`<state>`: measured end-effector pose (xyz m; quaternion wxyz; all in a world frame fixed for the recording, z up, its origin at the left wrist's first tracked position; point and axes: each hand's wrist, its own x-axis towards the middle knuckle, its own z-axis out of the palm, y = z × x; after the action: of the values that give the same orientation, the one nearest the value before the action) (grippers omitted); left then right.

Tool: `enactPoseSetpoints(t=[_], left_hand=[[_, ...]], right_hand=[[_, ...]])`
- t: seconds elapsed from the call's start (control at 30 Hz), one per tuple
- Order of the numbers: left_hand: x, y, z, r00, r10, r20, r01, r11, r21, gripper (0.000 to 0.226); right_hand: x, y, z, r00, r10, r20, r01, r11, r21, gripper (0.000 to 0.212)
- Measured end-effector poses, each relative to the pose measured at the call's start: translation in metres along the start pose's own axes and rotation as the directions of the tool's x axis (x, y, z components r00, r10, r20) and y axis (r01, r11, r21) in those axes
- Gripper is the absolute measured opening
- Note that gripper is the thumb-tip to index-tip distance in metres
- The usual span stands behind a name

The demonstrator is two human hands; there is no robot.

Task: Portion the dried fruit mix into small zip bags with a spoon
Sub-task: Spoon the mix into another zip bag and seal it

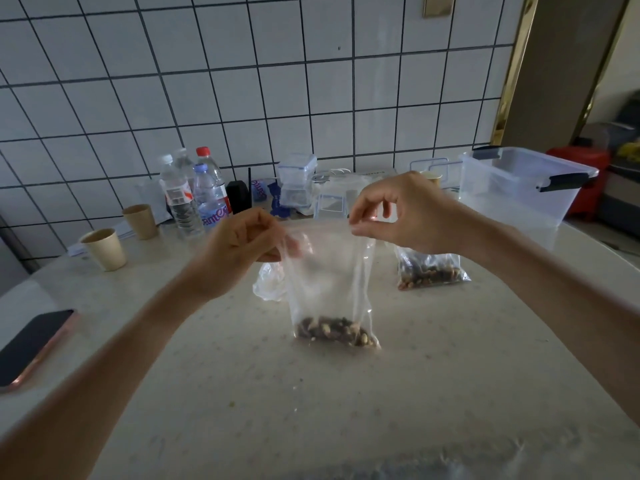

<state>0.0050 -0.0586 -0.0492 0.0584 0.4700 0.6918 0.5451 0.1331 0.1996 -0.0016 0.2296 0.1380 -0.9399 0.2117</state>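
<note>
Now both hands, left (pixel 242 245) & right (pixel 401 211), pinch clear crinkly zip bag (pixel 327 282) top, lumpy brown fruit mix (pixel 334 332) at btm.

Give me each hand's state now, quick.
Left hand: closed, pinching the zip bag at its top left corner.
Right hand: closed, pinching its top right corner.

Dim, flat indoor light, brighter at the doorway on the far right. Wide-angle bending curves the tiled wall (pixel 242 81) and worktop (pixel 433 393) edges. The bottom edge smears; shadows stay soft.
</note>
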Motion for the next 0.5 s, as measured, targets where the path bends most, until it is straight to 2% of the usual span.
enactPoseSetpoints(t=[0.1, 0.17, 0.23, 0.3, 0.4, 0.43, 0.5], left_hand=[[-0.007, -0.015, 0.015, 0.99, -0.011, -0.138, -0.001, 0.996, -0.088, 0.029], [-0.012, -0.027, 0.025, 0.978, -0.054, -0.201, 0.026, 0.99, -0.136, 0.048], [-0.02, -0.04, 0.033, 0.981, -0.119, -0.151, 0.089, 0.977, -0.196, 0.063], [-0.027, -0.055, 0.04, 0.985, -0.168, -0.044, 0.158, 0.971, -0.179, 0.065], [-0.03, -0.071, 0.053, 0.974, -0.221, -0.056, 0.22, 0.975, -0.028, 0.045], [-0.03, -0.074, 0.057, 0.965, -0.25, -0.081, 0.248, 0.968, -0.038, 0.034], [-0.027, -0.074, 0.065, 0.946, -0.307, -0.106, 0.295, 0.948, -0.116, 0.014]], right_hand=[[-0.001, 0.0, 0.013, 0.995, 0.012, -0.099, -0.008, 0.999, 0.046, 0.008], [-0.004, 0.002, 0.022, 0.982, 0.045, -0.183, -0.034, 0.997, 0.064, 0.013], [-0.011, 0.007, 0.03, 0.958, 0.114, -0.264, -0.087, 0.99, 0.113, 0.025], [-0.02, 0.015, 0.041, 0.928, 0.222, -0.3, -0.167, 0.966, 0.198, 0.045], [-0.038, 0.023, 0.061, 0.886, 0.431, -0.17, -0.304, 0.818, 0.489, 0.071], [-0.044, 0.025, 0.069, 0.869, 0.483, -0.103, -0.351, 0.75, 0.561, 0.08], [-0.056, 0.027, 0.086, 0.843, 0.535, 0.046, -0.453, 0.663, 0.596, 0.095]])
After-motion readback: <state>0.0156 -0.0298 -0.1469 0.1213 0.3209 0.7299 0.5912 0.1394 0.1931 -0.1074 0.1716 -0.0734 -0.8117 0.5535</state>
